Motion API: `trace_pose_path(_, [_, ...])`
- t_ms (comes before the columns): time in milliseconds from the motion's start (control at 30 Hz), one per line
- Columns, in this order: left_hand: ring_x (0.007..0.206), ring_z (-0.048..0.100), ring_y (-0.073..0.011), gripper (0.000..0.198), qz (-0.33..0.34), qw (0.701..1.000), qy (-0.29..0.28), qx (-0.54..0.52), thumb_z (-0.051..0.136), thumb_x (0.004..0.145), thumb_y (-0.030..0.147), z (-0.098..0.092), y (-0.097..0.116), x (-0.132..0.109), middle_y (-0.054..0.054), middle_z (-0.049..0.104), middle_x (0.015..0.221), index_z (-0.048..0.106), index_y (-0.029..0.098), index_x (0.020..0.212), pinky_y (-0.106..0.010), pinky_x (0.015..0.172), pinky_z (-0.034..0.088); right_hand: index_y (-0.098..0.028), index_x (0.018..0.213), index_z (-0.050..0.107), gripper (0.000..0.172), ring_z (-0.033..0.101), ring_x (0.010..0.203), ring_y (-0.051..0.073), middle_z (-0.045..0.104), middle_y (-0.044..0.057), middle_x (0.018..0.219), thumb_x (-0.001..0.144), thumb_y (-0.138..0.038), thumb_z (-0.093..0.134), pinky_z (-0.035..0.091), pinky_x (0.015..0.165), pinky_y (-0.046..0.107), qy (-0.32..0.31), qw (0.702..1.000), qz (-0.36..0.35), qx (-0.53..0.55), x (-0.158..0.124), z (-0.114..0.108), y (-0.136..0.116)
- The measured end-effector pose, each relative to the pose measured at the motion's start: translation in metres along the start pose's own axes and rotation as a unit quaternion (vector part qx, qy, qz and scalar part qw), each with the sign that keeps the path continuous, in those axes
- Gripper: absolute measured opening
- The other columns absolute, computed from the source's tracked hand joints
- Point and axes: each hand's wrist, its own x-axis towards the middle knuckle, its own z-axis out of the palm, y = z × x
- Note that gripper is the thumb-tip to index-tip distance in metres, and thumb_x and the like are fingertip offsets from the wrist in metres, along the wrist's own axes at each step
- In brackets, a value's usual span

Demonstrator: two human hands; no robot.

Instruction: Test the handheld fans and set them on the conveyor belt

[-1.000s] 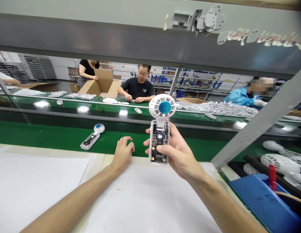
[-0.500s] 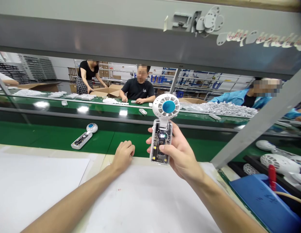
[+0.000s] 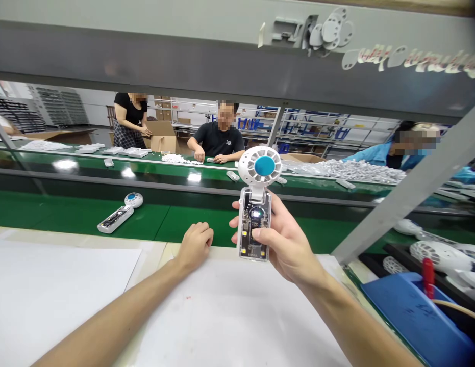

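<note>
My right hand [image 3: 285, 244] holds a small hand-held fan [image 3: 255, 204] upright, with a white round head, a blue hub and a clear handle showing its circuit board; my thumb presses on the handle and a small light glows inside. My left hand [image 3: 194, 243] rests curled in a loose fist on the edge of the white table [image 3: 222, 316], holding nothing that I can see. A second fan of the same kind [image 3: 117, 214] lies flat on the green conveyor belt [image 3: 69, 214], to the left of my hands.
Fan parts [image 3: 440, 252] lie in a dark tray at the right, above a blue box [image 3: 409, 316] with a red-handled tool [image 3: 427, 278]. A slanted grey bar [image 3: 409, 188] crosses the right side. Three people work at a far belt with cardboard boxes and white parts.
The fan on the belt has slid to the left. My left hand's fingers have curled in. The fan in my right hand shifted slightly; the standing person moved left.
</note>
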Motion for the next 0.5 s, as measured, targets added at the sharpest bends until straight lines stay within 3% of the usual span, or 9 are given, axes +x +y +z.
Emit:
trace_pose_path(133, [0.067, 0.039, -0.0164, 0.027, 0.001, 1.0, -0.001, -0.007, 0.041, 0.073, -0.007, 0.0, 0.0, 0.0, -0.001, 0.047, 0.068, 0.041, 0.018, 0.062, -0.031, 0.064, 0.03, -0.028, 0.139, 0.036, 0.071, 0.07, 0.074, 0.019, 0.069, 0.003, 0.101, 0.077, -0.02, 0.068, 0.058, 0.063, 0.033, -0.008, 1.0, 0.017, 0.002, -0.002, 0.0, -0.003])
trace_pose_path(267, [0.068, 0.04, -0.0165, 0.027, 0.005, 1.0, -0.005, -0.015, 0.041, 0.071, -0.007, 0.0, 0.0, 0.0, -0.001, 0.048, 0.068, 0.041, 0.019, 0.062, -0.031, 0.065, 0.031, -0.031, 0.128, 0.045, 0.062, 0.072, 0.082, 0.02, 0.068, 0.002, 0.109, 0.073, -0.019, 0.072, 0.06, 0.068, 0.035, 0.029, 0.999, -0.023, 0.021, -0.004, 0.004, -0.005])
trace_pose_path(333, [0.068, 0.04, -0.0165, 0.027, 0.008, 1.0, -0.006, -0.019, 0.04, 0.069, -0.007, 0.0, 0.001, 0.0, -0.001, 0.048, 0.068, 0.041, 0.019, 0.062, -0.031, 0.065, 0.032, -0.028, 0.115, 0.053, 0.045, 0.072, 0.078, 0.02, 0.069, 0.0, 0.098, 0.075, -0.024, 0.073, 0.06, 0.069, 0.037, 0.05, 0.997, -0.009, 0.056, -0.005, 0.006, -0.008])
trace_pose_path(400, [0.067, 0.039, -0.0165, 0.027, 0.009, 1.0, -0.007, -0.022, 0.039, 0.068, -0.008, -0.001, 0.001, 0.0, -0.001, 0.048, 0.067, 0.041, 0.019, 0.062, -0.031, 0.065, 0.032, -0.024, 0.1, 0.059, 0.028, 0.069, 0.065, 0.02, 0.066, 0.0, 0.077, 0.077, -0.034, 0.071, 0.059, 0.063, 0.038, 0.031, 0.995, 0.045, 0.079, -0.009, 0.005, -0.012])
trace_pose_path(500, [0.067, 0.04, -0.0166, 0.027, 0.009, 1.0, -0.01, -0.024, 0.039, 0.065, -0.008, -0.003, 0.002, 0.0, -0.002, 0.048, 0.067, 0.042, 0.019, 0.061, -0.031, 0.066, 0.032, -0.024, 0.089, 0.065, 0.021, 0.066, 0.065, 0.021, 0.065, 0.002, 0.073, 0.076, -0.036, 0.076, 0.058, 0.061, 0.038, 0.032, 0.999, 0.029, -0.02, -0.022, -0.008, -0.017])
